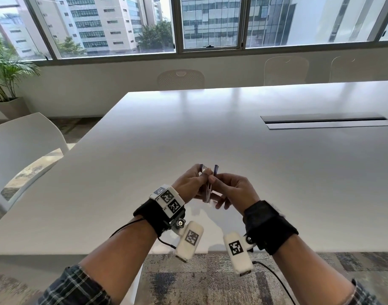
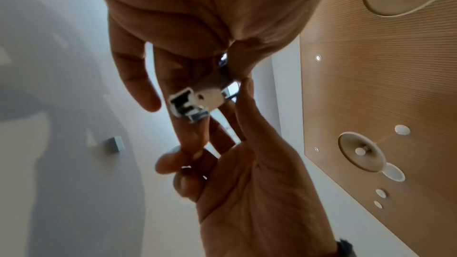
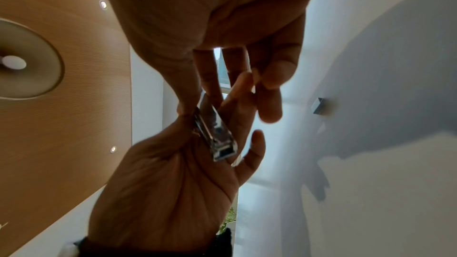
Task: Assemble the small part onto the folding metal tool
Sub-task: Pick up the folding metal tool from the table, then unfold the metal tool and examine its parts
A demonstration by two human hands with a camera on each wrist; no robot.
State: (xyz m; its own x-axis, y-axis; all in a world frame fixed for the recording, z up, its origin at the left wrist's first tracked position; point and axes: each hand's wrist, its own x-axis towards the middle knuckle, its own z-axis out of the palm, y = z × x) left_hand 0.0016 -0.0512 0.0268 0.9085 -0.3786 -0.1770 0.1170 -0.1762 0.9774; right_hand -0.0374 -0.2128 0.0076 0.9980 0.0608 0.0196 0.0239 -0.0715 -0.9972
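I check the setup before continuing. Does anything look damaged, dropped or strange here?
Nothing stands out. Both hands, left hand and right hand, hold the folding metal tool above the white table. The small part cannot be told apart.

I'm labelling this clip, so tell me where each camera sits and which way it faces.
Head: on the head, looking down at both hands, left hand and right hand, over the white table.
Left wrist: looks up along the palm; fingers, metal tool, ceiling.
Right wrist: looks up along the palm; metal tool, ceiling.
Shared: all show both hands on the tool.
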